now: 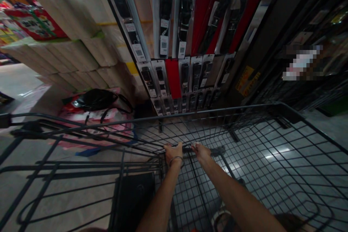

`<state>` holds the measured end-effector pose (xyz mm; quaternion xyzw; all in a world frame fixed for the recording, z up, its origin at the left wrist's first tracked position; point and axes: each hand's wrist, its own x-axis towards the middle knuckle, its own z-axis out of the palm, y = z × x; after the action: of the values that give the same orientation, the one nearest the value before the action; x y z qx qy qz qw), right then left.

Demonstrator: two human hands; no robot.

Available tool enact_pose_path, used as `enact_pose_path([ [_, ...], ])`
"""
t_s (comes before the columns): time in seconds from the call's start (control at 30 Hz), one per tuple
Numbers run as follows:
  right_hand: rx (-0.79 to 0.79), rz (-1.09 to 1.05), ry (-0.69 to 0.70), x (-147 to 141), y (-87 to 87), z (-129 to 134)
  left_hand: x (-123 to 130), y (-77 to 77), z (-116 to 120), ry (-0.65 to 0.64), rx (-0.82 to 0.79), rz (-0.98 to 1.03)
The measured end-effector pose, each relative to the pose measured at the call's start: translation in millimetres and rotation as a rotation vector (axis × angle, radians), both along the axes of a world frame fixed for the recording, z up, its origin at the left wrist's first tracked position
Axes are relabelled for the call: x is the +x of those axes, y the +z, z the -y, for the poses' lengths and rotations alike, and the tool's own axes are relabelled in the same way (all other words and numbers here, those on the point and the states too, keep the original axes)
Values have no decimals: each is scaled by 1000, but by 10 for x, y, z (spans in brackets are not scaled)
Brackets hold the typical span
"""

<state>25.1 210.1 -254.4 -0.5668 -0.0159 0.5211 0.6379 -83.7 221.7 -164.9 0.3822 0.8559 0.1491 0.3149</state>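
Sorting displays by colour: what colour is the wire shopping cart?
Black wire shopping cart, best seen in the head view.

Packaged belts on rack; pale glossy floor, light reflections.

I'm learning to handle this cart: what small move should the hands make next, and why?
Probably settle the left hand and right hand more firmly on the dark bar of the cart: both are at it, side by side, though how far the fingers wrap round is too small to tell.
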Motion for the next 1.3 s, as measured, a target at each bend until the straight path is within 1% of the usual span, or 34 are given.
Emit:
enact_pose_path([
  [0.1,-51,-49,-60,13,100,22,6,10,1,0,5,9],
  [0.23,-42,-106,-58,12,290,34,9,30,-1,0,2,13],
  [0.33,-29,-136,-31,48,425,60,3,32,-8,-1,-5,12],
  [0.37,-20,-146,-5,76,459,78,1,29,-8,-2,-5,11],
  [0.43,14,-159,92,158,501,131,0,22,-4,-1,-5,8],
  [0.5,18,-146,176,249,500,193,1,15,6,0,-1,5],
  [0.53,1,-128,188,289,483,222,2,11,11,1,0,3],
  [0.67,-96,-59,80,336,339,266,5,-8,22,11,0,-3],
  [0.83,-99,-49,-37,175,148,137,7,-23,12,5,10,-13],
  [0.93,-109,-56,-102,98,105,63,6,-25,8,10,7,-22],
  [1.07,-91,-89,-129,95,171,64,0,-34,11,3,11,-14],
  [1.3,-56,-132,-65,101,389,89,-34,-82,5,-3,54,18],
])
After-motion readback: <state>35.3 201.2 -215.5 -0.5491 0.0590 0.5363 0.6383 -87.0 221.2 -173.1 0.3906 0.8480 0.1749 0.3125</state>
